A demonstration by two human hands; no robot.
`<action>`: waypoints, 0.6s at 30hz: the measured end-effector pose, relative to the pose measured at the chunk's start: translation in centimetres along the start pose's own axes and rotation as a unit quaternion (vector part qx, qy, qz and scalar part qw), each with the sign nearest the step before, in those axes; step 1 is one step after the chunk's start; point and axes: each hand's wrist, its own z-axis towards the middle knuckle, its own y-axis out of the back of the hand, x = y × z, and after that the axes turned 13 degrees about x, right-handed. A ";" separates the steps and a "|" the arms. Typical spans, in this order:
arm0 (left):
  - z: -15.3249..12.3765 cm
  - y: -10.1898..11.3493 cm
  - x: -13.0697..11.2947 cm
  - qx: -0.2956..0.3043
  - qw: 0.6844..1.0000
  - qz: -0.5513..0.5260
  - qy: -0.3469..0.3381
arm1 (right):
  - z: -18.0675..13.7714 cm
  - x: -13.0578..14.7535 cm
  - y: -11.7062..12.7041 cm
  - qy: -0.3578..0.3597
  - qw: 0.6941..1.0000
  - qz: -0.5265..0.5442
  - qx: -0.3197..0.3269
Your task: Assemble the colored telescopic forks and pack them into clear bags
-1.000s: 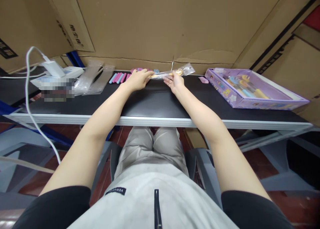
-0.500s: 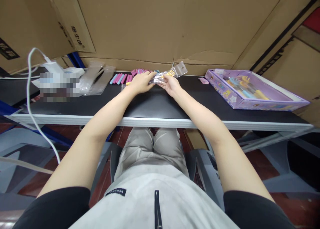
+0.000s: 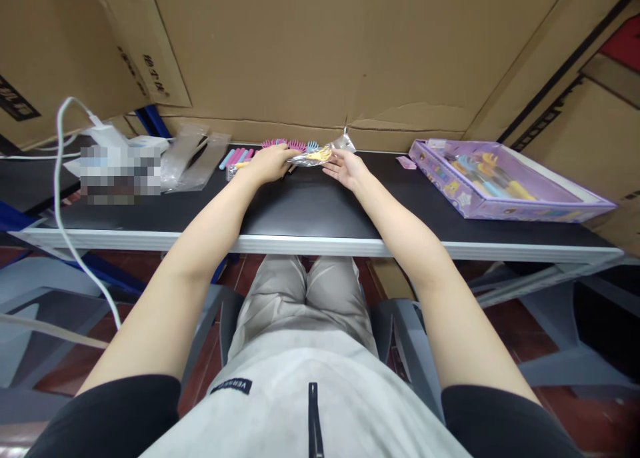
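A clear plastic bag (image 3: 300, 160) lies slanted between my hands over the back of the table. Inside it is a yellow back scratcher (image 3: 320, 155), its claw end toward the right and its yellow handle end showing left of my left hand. My left hand (image 3: 270, 163) is closed over the bag from above, fingers partly hidden. Beside the claw end, my right hand (image 3: 349, 169) is turned palm inward with its fingers stretched out, at the bag's edge. Behind them lie pink and blue claw heads (image 3: 295, 145); pink and blue handles (image 3: 237, 158) lie to the left.
At the right stands a purple open box (image 3: 470, 201) with several yellow and blue back scratchers. A small pink card (image 3: 406, 163) lies beside it. More clear bags (image 3: 193, 161) lie at the left, near a white device with a cable (image 3: 59, 178). Cardboard (image 3: 310, 58) walls the back.
My left hand has slid left along the bag. My right hand has loosened its fingers from the claw end and shifted slightly right; the bag's flap has moved left.
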 end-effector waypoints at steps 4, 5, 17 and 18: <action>-0.3 0.3 0.3 0.022 1.000 0.000 0.017 | -0.4 0.8 0.6 0.001 0.999 0.007 -0.037; -0.3 0.3 0.4 0.029 0.999 0.000 0.023 | -0.5 1.0 0.6 0.001 0.999 0.004 -0.044; -0.2 0.1 0.8 0.051 0.998 -0.010 0.027 | -0.3 1.9 1.8 0.024 0.991 -0.083 -0.106; -0.1 0.1 0.8 0.055 0.998 -0.009 0.027 | -0.3 2.0 2.0 0.024 0.989 -0.092 -0.111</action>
